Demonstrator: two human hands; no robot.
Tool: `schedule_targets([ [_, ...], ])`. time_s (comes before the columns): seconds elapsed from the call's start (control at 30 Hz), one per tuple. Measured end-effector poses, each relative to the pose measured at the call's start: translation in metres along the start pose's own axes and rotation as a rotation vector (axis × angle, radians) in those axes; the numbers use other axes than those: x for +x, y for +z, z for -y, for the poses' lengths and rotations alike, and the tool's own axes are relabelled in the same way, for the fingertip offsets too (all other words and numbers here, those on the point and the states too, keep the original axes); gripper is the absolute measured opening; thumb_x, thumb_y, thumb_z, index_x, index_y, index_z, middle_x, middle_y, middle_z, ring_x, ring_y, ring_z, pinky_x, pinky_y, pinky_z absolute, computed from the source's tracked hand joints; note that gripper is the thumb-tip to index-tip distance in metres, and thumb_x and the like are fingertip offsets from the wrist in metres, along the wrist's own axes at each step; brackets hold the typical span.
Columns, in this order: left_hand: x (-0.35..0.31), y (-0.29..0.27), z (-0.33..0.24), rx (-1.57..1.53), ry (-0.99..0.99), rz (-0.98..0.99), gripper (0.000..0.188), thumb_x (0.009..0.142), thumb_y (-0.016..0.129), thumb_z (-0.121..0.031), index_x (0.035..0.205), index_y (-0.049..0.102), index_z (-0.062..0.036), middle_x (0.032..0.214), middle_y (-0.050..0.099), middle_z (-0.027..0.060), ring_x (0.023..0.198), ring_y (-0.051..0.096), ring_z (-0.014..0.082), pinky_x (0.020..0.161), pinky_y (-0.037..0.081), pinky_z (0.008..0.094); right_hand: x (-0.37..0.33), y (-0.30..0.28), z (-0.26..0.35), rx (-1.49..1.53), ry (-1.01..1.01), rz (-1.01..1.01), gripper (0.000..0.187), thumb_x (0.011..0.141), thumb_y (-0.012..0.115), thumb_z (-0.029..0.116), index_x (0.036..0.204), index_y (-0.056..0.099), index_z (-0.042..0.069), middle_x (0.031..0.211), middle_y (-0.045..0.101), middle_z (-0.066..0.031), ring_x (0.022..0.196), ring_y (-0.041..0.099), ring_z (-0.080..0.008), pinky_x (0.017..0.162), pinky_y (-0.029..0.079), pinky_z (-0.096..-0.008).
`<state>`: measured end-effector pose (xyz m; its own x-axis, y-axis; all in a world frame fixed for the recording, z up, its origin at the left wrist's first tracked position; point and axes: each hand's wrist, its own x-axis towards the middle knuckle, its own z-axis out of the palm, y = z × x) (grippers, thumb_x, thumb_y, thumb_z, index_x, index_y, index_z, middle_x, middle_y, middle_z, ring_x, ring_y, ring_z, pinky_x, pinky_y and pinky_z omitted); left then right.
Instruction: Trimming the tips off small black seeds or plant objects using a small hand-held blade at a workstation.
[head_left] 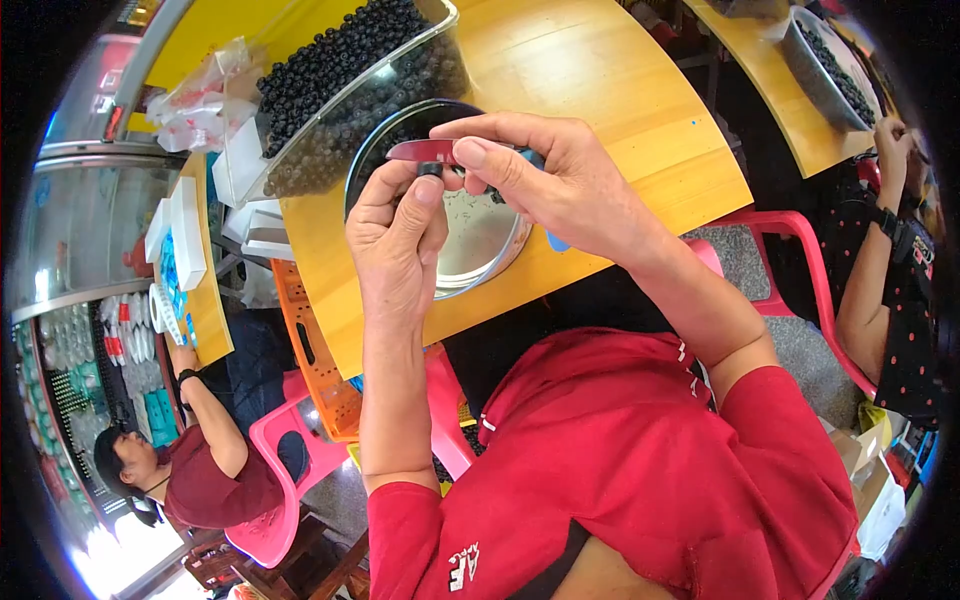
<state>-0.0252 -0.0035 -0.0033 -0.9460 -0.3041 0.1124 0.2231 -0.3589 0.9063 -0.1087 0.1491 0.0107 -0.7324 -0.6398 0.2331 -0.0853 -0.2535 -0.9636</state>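
Observation:
My left hand [400, 215] pinches a small round black part [429, 169] between thumb and fingertips, just above the round basin. In my right hand [545, 175] is a small knife with a reddish blade [424, 150], its edge right over the black part. My right thumb lies along the blade, and the fingers hide most of the handle. Under both hands stands the round basin [466, 262], with small bits on its pale bottom and dark pieces towards its far side. Behind it, a clear plastic tub [440, 40] is heaped with small black round parts [340, 75].
The wooden table [590, 70] carries the tub and basin. An orange crate [318, 355] stands below its left edge. Pink chairs [800, 240] flank me. A co-worker [215, 470] sits at left; another person's arm [865, 290] reaches toward a bowl of black parts [830, 75] at right.

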Motion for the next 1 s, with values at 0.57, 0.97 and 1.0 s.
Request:
schedule_targets([
  [0.57, 0.001, 0.006, -0.006, 0.067, 0.013, -0.023, 0.019, 0.088, 0.066, -0.009, 0.104, 0.062, -0.0018, 0.088, 0.066, 0.0073, 0.052, 0.036, 0.0008, 0.045, 0.025, 0.0160, -0.001, -0.004, 0.005, -0.005, 0.074, 0.020, 0.030, 0.096, 0.055, 0.028, 0.111, 0.067, 0.005, 0.072, 0.056, 0.0047, 0.059, 0.044, 0.0000, 0.048, 0.035, -0.0168],
  [0.97, -0.002, 0.007, -0.011, 0.214, 0.023, -0.050, 0.018, 0.085, 0.069, -0.009, 0.101, 0.064, -0.0022, 0.081, 0.060, -0.0022, 0.057, 0.038, -0.0004, 0.048, 0.025, 0.0158, 0.000, -0.005, 0.007, -0.017, 0.133, 0.068, 0.030, 0.095, 0.057, 0.029, 0.110, 0.068, 0.005, 0.069, 0.055, 0.0041, 0.057, 0.044, 0.0004, 0.047, 0.035, -0.0167],
  [1.0, -0.002, 0.008, -0.012, 0.230, 0.019, -0.055, 0.017, 0.085, 0.069, -0.008, 0.101, 0.065, -0.0023, 0.082, 0.061, -0.0020, 0.059, 0.039, -0.0003, 0.049, 0.025, 0.0155, 0.000, -0.006, 0.007, -0.001, 0.169, 0.077, 0.030, 0.095, 0.057, 0.029, 0.109, 0.068, 0.005, 0.069, 0.055, 0.0040, 0.056, 0.044, 0.0003, 0.047, 0.034, -0.0166],
])
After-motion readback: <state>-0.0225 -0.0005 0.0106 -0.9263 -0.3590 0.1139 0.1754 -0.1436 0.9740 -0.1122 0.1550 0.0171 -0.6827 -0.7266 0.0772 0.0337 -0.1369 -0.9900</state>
